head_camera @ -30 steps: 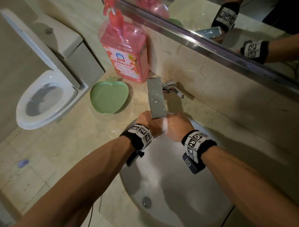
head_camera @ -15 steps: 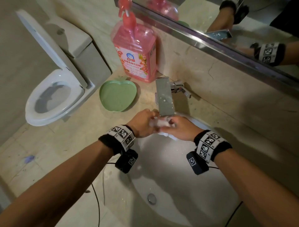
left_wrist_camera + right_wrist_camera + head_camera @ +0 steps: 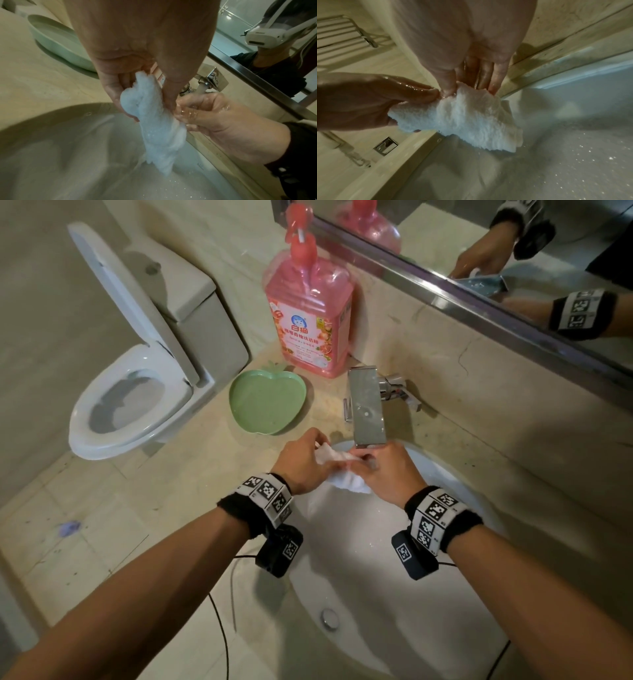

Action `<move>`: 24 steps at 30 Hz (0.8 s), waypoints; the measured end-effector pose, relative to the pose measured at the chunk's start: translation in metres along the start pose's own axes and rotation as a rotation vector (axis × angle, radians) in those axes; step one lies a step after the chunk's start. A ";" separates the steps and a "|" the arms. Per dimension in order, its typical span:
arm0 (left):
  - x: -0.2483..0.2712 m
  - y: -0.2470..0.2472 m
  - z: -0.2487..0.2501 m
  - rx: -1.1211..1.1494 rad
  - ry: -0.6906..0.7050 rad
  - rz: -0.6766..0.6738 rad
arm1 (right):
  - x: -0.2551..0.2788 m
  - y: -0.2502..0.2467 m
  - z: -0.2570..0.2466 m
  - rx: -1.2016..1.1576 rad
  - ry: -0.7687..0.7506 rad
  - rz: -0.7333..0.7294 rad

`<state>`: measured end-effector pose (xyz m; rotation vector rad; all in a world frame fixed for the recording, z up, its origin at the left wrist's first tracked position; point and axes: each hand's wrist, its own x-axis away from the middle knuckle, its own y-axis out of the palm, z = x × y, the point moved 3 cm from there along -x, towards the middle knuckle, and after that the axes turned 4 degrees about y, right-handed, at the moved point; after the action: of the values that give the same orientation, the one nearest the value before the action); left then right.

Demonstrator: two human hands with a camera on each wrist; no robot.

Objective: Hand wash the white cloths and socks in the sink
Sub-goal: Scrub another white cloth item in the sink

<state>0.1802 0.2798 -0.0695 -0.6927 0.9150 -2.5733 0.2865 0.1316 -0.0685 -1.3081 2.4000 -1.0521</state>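
Note:
A wet white cloth [image 3: 337, 469] hangs between both hands over the far rim of the white sink [image 3: 370, 573], under the chrome faucet [image 3: 368, 405]. My left hand [image 3: 303, 463] grips its left end, with thumb and fingers curled round the bunched cloth [image 3: 154, 121]. My right hand [image 3: 385, 470] pinches the right edge between thumb and fingers, as the right wrist view shows on the cloth [image 3: 464, 116]. Water runs from the faucet [image 3: 204, 88] onto the right hand [image 3: 202, 112]. The cloth's lower end dangles into the basin, dripping.
A pink detergent pump bottle [image 3: 308, 313] stands against the wall behind a green apple-shaped dish [image 3: 267, 400] on the beige counter. An open toilet [image 3: 137, 392] is to the left. The mirror [image 3: 513, 261] runs above the faucet. The sink drain [image 3: 329, 618] is near me.
The hands have drawn apart slightly and spread the cloth out between them under the faucet; more of the white cloth now shows below them.

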 end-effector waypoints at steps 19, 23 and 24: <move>-0.002 0.027 0.025 -0.055 0.096 -0.089 | 0.018 -0.031 0.022 -0.052 0.036 0.117; 0.006 0.015 0.022 0.060 0.238 -0.071 | 0.015 -0.029 0.027 -0.132 0.070 -0.012; 0.006 0.013 0.021 0.082 0.244 -0.110 | 0.014 -0.028 0.026 -0.148 0.081 -0.042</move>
<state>0.1881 0.2568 -0.0613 -0.4228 0.8568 -2.8214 0.3094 0.0976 -0.0660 -1.3940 2.5642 -0.9723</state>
